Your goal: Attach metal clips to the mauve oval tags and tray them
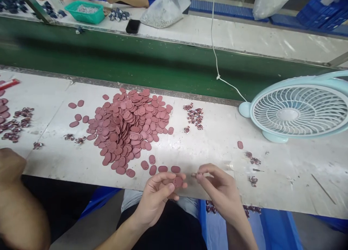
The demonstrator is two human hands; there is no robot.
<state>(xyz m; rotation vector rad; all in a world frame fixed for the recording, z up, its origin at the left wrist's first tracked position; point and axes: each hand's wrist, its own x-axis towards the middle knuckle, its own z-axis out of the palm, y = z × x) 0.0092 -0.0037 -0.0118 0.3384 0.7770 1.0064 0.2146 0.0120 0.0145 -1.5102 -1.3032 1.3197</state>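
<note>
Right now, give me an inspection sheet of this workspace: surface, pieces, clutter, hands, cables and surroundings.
Surface: white bench, specked.
Pieces: heaped reddish oval discs; clustered small dark parts to the heap's right.
Clutter: pale-blue fan; thin stick at right.
Hands: left hand holds one disc; right hand pinches a small piece, details unclear.
Cables: white cord, knotted, running to the fan.
Surroundings: blue bin below the bench; co-worker's arm at left.

maroon oval discs (130, 125): too many to count | fan (288, 114): 1 | teal basket (87, 18): 1 | plastic bags (166, 11): 2
</note>
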